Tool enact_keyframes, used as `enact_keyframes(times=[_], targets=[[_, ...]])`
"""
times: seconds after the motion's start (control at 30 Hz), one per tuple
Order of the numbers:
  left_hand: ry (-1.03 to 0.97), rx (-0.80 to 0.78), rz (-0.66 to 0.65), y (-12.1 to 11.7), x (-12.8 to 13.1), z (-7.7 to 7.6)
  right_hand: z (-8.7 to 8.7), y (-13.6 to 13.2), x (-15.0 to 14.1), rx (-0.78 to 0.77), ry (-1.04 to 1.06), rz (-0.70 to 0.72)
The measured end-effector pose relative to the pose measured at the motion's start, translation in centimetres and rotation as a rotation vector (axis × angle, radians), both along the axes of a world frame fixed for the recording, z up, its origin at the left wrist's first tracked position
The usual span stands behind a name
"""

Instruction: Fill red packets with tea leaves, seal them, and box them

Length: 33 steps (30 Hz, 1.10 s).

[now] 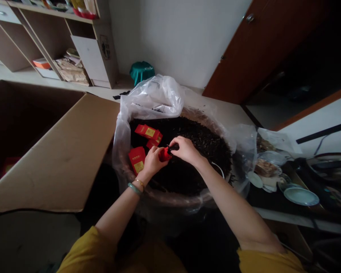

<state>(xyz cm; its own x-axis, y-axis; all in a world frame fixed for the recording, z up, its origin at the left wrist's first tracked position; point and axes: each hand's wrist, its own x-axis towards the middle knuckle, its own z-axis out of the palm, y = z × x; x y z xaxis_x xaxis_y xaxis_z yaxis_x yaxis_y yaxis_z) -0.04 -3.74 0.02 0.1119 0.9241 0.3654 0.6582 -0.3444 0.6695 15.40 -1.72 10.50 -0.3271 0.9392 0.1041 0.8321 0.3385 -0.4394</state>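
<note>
My left hand (151,163) is closed around a small red packet (165,154), held with its mouth facing right. Against that mouth, my right hand (186,150) pinches a clump of dark, dry, leaf-like bits (174,146). Both hands are over a wide round basket lined with clear plastic (121,132), filled with loose dark leaf-like bits (199,136). On the left of the fill lie several red boxes, among them a red box with a yellow label (136,156) beside my left wrist. A white loop (218,168) shows at the right of the fill.
An open cardboard box (53,159) stands left of the basket. To the right, a low table holds a pale dish (301,195) and a bag of brown pieces (265,167). Behind are a teal bag (142,71), a shelf unit (88,57) and a brown door (261,45).
</note>
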Motion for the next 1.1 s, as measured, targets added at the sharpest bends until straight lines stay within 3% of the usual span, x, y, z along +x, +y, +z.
enact_keyframes(times=[0.27,0.4,0.53,1.1], targets=[[-0.029,-0.033,0.019,0.0,0.0,0.1,0.6,-1.3,-1.2,-0.010,-0.346,0.104],[-0.038,-0.038,0.041,0.0,0.0,0.1,0.8,-1.3,-1.0,-0.037,-0.194,0.145],[-0.033,-0.039,0.058,0.1,0.1,0.0,0.3,-1.1,-0.5,-0.011,-0.056,0.092],[-0.030,-0.020,0.037,0.0,0.2,0.2,0.0,-1.5,-1.7,-0.075,-0.171,0.089]])
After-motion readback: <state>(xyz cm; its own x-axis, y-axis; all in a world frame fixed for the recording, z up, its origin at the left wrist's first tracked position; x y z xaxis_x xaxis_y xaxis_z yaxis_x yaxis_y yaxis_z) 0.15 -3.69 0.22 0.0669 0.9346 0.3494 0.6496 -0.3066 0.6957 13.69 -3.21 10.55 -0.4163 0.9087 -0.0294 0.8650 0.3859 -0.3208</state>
